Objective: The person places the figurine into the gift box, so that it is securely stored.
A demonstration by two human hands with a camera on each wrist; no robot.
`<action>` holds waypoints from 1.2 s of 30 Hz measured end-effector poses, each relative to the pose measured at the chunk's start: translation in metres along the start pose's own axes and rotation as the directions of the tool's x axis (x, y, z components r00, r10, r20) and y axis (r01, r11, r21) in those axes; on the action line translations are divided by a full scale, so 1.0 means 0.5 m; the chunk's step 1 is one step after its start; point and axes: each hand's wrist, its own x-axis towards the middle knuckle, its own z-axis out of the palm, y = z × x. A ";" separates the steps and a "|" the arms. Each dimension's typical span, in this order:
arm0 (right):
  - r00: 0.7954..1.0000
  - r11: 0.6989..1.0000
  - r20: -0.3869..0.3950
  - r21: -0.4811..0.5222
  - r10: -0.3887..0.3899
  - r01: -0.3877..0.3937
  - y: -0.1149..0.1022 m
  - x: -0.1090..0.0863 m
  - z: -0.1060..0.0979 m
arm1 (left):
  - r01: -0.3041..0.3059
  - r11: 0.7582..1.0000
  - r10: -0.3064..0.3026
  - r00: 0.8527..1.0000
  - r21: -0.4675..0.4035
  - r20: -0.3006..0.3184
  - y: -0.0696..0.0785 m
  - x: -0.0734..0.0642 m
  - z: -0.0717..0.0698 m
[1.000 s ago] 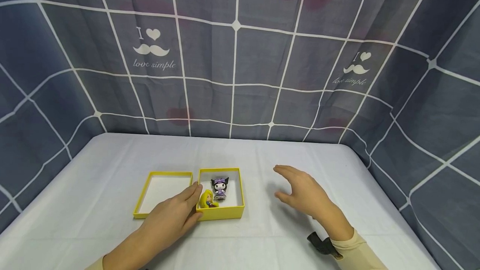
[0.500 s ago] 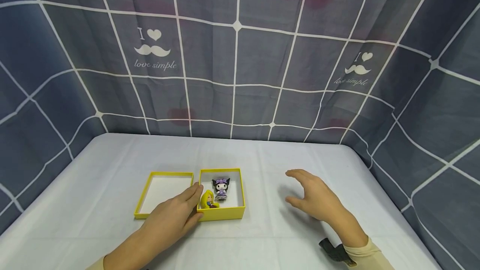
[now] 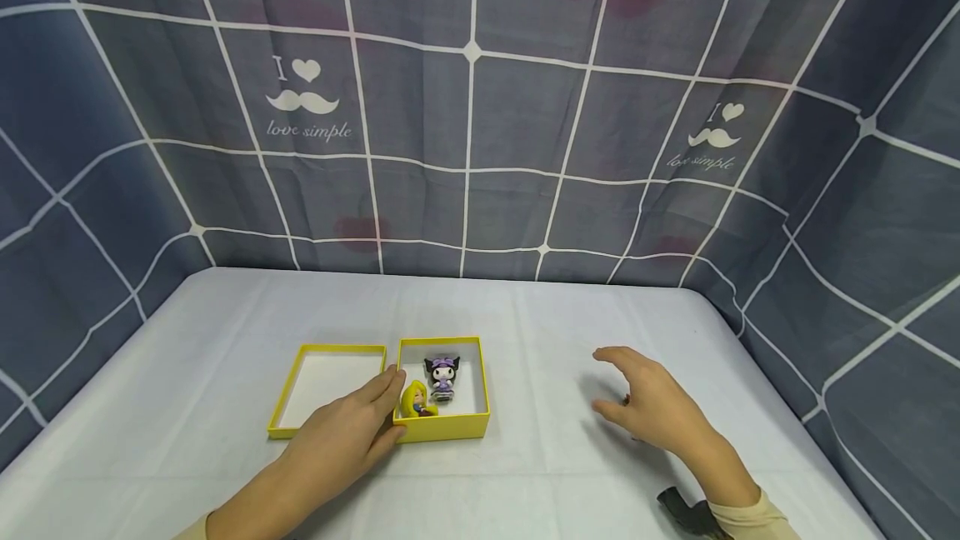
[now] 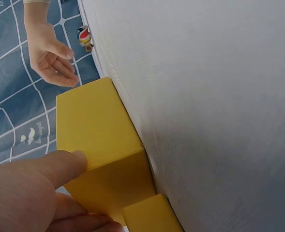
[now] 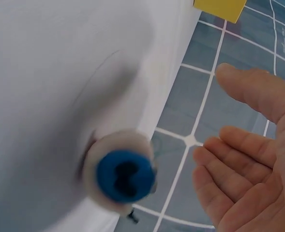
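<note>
A yellow, squarish, open-topped card box with a white interior (image 3: pixel 446 428) is set on the table covered with white cloth (image 3: pixel 525 486). Its near-left corner is gripped by the left hand (image 3: pixel 337 433), the thumb being pressed to the front wall and the fingers laid along the left side. Inside the box, 2 figurines are held. A small purple-and-black figurine with a white face and pointed ears (image 3: pixel 441 378) is placed near the middle, and a small figurine with long yellow hair (image 3: pixel 414 398) is placed in the near-left corner, just beside it.

A shallow, yellow-rimmed tray-like lid with a white inside (image 3: pixel 333 375) is laid just left of the box, its near-right part being covered by the left hand.

The right hand (image 3: pixel 660 407) is held above the table, well apart from the box, with a wide gap left between thumb and fingers. Below it, a cream, rounded object with a blue top and a black mark (image 5: pixel 125 175) is shown blurred in the right wrist view. Near the right hand in the left wrist view, a small red, yellow and dark-blue figure (image 4: pixel 85 38) is seen; whether these 2 are the same thing cannot be told.

Behind the table, a grey-blue cloth with white grid lines (image 3: pixel 420 107) is hung.
</note>
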 end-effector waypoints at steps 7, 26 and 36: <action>0.999 0.999 0.011 -0.001 0.046 -0.046 0.022 -0.025 -0.004 | -0.002 1.000 0.002 1.000 0.002 -0.002 -0.001 0.001 0.001; 0.995 0.995 0.040 -0.042 0.096 -0.094 0.053 -0.063 -0.004 | 0.000 1.000 0.000 1.000 0.005 0.009 -0.001 0.002 0.001; 0.978 0.984 0.114 -0.056 0.173 -0.168 0.055 -0.070 -0.006 | 0.017 1.000 -0.017 0.999 0.008 0.028 0.001 0.003 0.001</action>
